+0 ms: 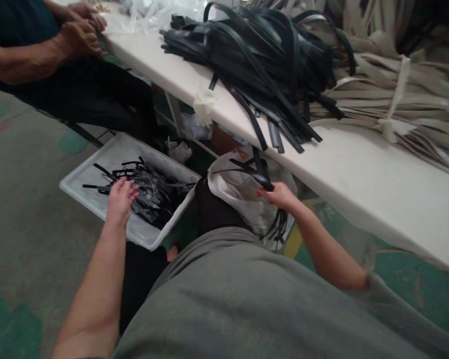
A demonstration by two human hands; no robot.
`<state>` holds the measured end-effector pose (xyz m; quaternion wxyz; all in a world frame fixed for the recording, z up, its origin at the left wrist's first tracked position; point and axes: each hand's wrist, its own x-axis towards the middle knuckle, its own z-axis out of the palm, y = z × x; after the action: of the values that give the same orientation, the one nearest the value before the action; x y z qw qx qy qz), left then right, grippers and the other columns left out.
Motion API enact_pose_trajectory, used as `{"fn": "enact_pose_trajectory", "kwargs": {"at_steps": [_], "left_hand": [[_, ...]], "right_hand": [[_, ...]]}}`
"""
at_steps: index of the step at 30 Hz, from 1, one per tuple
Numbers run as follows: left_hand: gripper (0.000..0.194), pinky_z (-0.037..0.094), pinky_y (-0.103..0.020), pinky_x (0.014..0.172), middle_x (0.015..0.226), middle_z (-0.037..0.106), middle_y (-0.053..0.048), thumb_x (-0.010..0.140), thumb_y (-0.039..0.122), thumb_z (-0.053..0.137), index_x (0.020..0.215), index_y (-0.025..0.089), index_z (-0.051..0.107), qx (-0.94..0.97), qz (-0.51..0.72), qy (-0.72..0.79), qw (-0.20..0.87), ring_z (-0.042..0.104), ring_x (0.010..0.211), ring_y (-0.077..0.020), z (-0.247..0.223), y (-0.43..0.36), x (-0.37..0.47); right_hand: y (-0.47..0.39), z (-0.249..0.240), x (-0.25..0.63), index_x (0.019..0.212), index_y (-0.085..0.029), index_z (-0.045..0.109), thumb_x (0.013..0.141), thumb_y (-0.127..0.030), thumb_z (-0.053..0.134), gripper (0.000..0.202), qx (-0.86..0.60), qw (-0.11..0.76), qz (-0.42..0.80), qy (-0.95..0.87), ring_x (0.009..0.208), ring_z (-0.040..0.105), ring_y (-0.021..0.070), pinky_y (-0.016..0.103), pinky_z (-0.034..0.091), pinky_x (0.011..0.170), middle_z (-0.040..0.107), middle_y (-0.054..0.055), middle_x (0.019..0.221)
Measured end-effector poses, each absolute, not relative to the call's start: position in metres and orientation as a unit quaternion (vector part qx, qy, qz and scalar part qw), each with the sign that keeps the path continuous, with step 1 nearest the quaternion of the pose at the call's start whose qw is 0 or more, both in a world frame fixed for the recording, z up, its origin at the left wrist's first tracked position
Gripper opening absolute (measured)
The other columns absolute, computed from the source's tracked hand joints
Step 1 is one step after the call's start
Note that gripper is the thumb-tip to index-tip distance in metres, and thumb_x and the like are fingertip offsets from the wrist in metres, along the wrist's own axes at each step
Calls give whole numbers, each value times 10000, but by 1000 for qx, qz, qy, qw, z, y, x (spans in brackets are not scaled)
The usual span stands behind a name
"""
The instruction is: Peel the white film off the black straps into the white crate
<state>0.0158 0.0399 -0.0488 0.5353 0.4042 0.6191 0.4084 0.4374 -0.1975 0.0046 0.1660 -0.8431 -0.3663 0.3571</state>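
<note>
My right hand is closed on a few black strips over a white sack beside the table. Strip ends hang below that hand as well. Out over a white plastic tub, my left hand has its fingers partly spread and holds nothing I can see. Inside the tub lies a tangled heap of short black strips with some clear plastic among them. On the table rests a large pile of long black strips, several of them overhanging the front edge.
A long white table runs diagonally ahead of me. Bundled beige strips lie on its right part. Clear plastic bags sit at the far end. A co-worker's hands are at upper left, beside the table.
</note>
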Motion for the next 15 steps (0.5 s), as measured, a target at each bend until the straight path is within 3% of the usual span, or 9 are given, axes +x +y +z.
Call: {"fn": "enact_pose_trajectory", "kwargs": {"at_steps": [5,8,11,15], "left_hand": [[488,520,-271,726,1181,656,-118,762,405,682,1185,186,579,491,219,581,611,676,900,-173,-82,-32,56],[588,537,-350,775,1169,675,-139,685,492,710,1175,185,604,530,152,556,621,676,963,-243,-92,-62,60],[602,528,-395,840,1118,700,-137,636,511,731,1130,180,637,565,109,536,617,662,1022,-282,-95,-80,56],[527,498,-420,924,1038,727,-111,636,512,730,1047,188,674,590,104,531,598,660,1037,-292,-93,-91,49]], "right_hand": [[-161,-68,444,1072,-48,715,839,-347,645,386,-879,82,340,-324,932,697,290,281,506,723,734,188,991],[-152,-94,440,1167,-93,683,807,-321,694,426,-874,60,353,-328,1089,648,283,256,479,816,696,186,1161],[-154,-109,433,1203,-97,663,859,-308,629,405,-869,45,368,-327,1133,625,265,247,467,840,664,191,1231],[-161,-111,429,1113,-38,695,880,-282,578,357,-867,26,375,-327,1114,634,296,277,474,829,673,255,1168]]}}
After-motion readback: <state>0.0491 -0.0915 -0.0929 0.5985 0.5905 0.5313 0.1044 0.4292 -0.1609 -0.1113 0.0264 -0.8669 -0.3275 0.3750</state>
